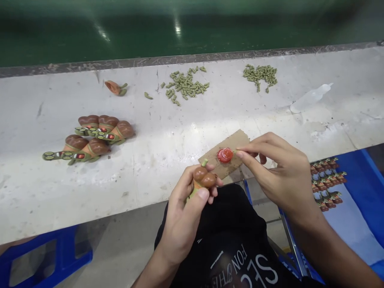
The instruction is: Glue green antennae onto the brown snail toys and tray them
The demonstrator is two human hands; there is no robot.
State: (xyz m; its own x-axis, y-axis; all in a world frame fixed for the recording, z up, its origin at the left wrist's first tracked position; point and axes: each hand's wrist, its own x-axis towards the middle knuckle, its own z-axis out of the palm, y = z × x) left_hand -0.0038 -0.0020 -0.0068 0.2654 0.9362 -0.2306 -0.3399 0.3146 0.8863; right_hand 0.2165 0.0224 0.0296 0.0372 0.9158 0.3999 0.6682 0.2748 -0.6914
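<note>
By the table point(162, 134), a figure point(199, 183) is held in the left grip point(183, 214), apparently to expose its brown end point(207, 179), while a green bit point(235, 150) is pinched in the right grip point(280, 172) beside red paste point(225, 155).

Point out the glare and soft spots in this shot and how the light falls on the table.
In the head view, two streaks of glare on the green surface at the top, which looks soft; small highlights on the red blob and the brown figure in the left hand; the table lit unevenly, paler across its nearer part.
</note>
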